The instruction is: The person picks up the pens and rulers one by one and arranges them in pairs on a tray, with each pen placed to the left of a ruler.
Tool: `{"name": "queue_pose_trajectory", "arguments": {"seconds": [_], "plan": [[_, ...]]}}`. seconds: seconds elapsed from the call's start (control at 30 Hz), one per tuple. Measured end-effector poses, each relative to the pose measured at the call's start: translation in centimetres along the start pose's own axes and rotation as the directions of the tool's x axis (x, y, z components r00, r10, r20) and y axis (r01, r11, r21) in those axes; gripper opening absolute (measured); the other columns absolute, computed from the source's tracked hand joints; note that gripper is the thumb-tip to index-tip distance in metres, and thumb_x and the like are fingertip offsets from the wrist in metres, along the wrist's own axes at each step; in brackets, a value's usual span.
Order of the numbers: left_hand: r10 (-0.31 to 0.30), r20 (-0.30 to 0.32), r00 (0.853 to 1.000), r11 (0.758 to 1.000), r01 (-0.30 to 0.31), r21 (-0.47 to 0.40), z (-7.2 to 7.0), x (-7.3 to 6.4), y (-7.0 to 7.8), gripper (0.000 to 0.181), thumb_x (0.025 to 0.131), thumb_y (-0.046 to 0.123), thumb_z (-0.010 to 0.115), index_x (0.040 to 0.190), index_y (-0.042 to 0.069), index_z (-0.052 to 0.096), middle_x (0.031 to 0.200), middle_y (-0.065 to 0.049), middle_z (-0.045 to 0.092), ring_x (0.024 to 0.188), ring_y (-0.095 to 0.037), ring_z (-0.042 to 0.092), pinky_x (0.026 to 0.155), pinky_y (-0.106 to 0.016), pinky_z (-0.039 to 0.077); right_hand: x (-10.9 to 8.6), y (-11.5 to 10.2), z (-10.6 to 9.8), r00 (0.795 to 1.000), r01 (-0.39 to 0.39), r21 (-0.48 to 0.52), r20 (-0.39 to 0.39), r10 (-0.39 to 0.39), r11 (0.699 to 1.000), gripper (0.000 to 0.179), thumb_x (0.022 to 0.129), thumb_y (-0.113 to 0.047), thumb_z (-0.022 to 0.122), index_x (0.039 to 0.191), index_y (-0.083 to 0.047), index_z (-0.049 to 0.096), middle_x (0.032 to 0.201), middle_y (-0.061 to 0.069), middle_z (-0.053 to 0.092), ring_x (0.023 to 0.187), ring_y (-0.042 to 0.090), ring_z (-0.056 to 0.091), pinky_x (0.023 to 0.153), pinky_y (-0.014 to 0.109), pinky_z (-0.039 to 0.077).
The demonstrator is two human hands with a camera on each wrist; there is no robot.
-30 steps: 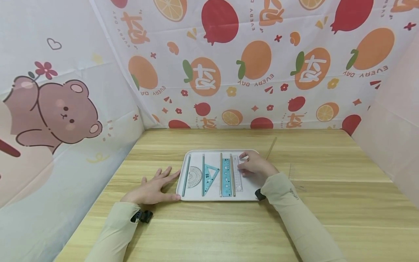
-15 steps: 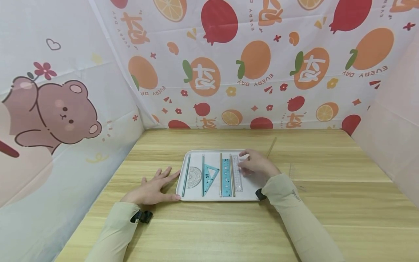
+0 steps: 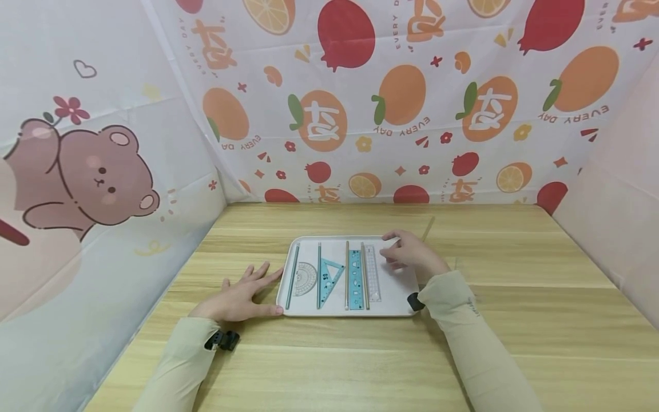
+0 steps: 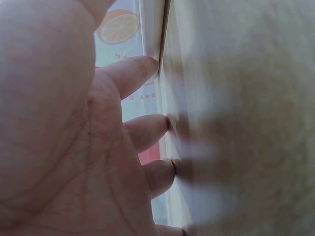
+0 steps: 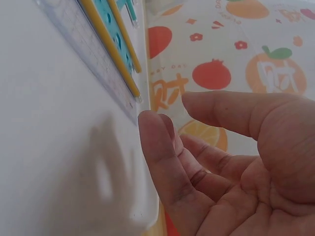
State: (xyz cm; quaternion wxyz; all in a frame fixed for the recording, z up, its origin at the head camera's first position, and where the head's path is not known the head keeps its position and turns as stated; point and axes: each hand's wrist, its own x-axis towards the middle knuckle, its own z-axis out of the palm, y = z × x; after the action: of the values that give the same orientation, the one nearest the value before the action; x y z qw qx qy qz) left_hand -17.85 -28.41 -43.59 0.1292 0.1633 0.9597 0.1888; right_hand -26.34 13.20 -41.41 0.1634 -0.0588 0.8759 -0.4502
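A white tray lies on the wooden table. From left to right it bears a green pencil, a clear protractor, another green pencil, a blue set square, a yellow pencil, a blue ruler, a second yellow pencil and a clear ruler. My left hand rests on the table with fingers spread, thumb and index at the tray's left edge. Over the tray's right part hovers my right hand, fingers loosely bent, apart from the clear ruler and holding nothing.
A thin yellowish strip lies on the table behind my right hand. Something clear and faint shows beside my right sleeve, mostly hidden. Fruit-print cloth closes off the back, and a bear-print cloth the left side.
My right hand has moved slightly to the right, away from the clear ruler, which stays on the tray. The left hand has not moved.
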Motion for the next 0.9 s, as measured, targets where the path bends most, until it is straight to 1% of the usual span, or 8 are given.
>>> {"name": "queue_pose_trajectory", "arguments": {"seconds": [0.13,0.3,0.4,0.47,0.6,0.7,0.83,0.9], "plan": [[-0.003,0.004,1.000,1.000,0.004,-0.010,0.0,0.0,0.0,0.102,0.089,0.071,0.075,0.171,0.029,0.031,0.179,-0.024,0.013,0.162,-0.061,0.005,0.109,-0.096,0.002,-0.1,0.3,-0.6,1.000,0.007,0.009,-0.007,-0.007,1.000,0.052,0.106,-0.019,0.068,0.153,-0.003,0.051,0.118,0.021,0.071,0.099,0.025,0.075,0.088,0.037,0.066],[-0.012,0.013,1.000,0.999,0.013,-0.031,-0.1,0.0,0.2,0.102,0.089,0.070,0.076,0.171,0.030,0.031,0.180,-0.023,0.012,0.163,-0.060,0.002,0.110,-0.095,0.000,-0.3,0.8,-1.3,1.000,-0.005,0.033,-0.015,0.006,0.999,0.053,0.107,-0.021,0.067,0.154,-0.005,0.048,0.128,0.022,0.070,0.111,0.029,0.073,0.098,0.041,0.063],[-0.010,0.013,1.000,0.999,0.010,-0.034,-0.1,0.0,0.3,0.101,0.089,0.069,0.076,0.171,0.030,0.031,0.180,-0.024,0.013,0.163,-0.060,0.002,0.110,-0.095,-0.001,-0.3,1.3,-1.9,1.000,0.009,0.030,-0.017,-0.008,0.999,0.054,0.108,-0.022,0.066,0.155,-0.004,0.047,0.130,0.024,0.069,0.113,0.032,0.074,0.102,0.044,0.062],[-0.007,0.011,1.000,0.999,0.008,-0.031,-0.1,-0.1,0.3,0.101,0.090,0.069,0.076,0.171,0.029,0.031,0.180,-0.024,0.013,0.163,-0.060,0.002,0.110,-0.095,0.000,-0.2,1.6,-2.2,1.000,0.020,0.019,-0.020,-0.020,1.000,0.055,0.108,-0.022,0.065,0.156,-0.003,0.046,0.130,0.025,0.069,0.110,0.032,0.075,0.101,0.045,0.062],[-0.004,0.009,1.000,1.000,0.004,-0.029,-0.1,-0.1,0.3,0.101,0.090,0.068,0.076,0.171,0.029,0.031,0.179,-0.024,0.013,0.162,-0.061,0.003,0.110,-0.095,0.000,-0.3,2.0,-2.9,0.999,0.039,0.005,-0.035,-0.038,0.999,0.056,0.107,-0.021,0.066,0.155,0.000,0.046,0.125,0.025,0.070,0.101,0.029,0.078,0.093,0.040,0.064],[-0.001,0.009,1.000,0.999,0.001,-0.033,-0.2,-0.1,0.4,0.101,0.090,0.068,0.076,0.171,0.029,0.031,0.179,-0.024,0.013,0.162,-0.061,0.002,0.110,-0.096,0.000,-0.3,2.3,-3.4,0.997,0.057,0.013,-0.045,-0.057,0.998,0.057,0.107,-0.019,0.066,0.155,0.003,0.045,0.125,0.028,0.070,0.098,0.028,0.078,0.089,0.038,0.065],[0.005,0.006,1.000,0.999,-0.005,-0.036,-0.1,-0.2,0.3,0.101,0.090,0.068,0.076,0.171,0.029,0.031,0.180,-0.024,0.012,0.162,-0.061,0.002,0.110,-0.096,0.000,-0.3,2.7,-4.0,0.997,0.061,0.025,-0.057,-0.060,0.998,0.057,0.108,-0.019,0.065,0.156,0.004,0.044,0.129,0.030,0.069,0.099,0.028,0.077,0.091,0.038,0.064],[0.005,0.005,1.000,0.999,-0.005,-0.038,-0.1,-0.1,0.3,0.100,0.090,0.068,0.076,0.171,0.030,0.031,0.180,-0.024,0.012,0.162,-0.061,0.002,0.110,-0.096,-0.001,-0.4,2.9,-4.3,0.996,0.056,0.029,-0.063,-0.055,0.998,0.057,0.108,-0.019,0.064,0.156,0.004,0.043,0.126,0.029,0.069,0.098,0.027,0.076,0.092,0.038,0.063]]}}
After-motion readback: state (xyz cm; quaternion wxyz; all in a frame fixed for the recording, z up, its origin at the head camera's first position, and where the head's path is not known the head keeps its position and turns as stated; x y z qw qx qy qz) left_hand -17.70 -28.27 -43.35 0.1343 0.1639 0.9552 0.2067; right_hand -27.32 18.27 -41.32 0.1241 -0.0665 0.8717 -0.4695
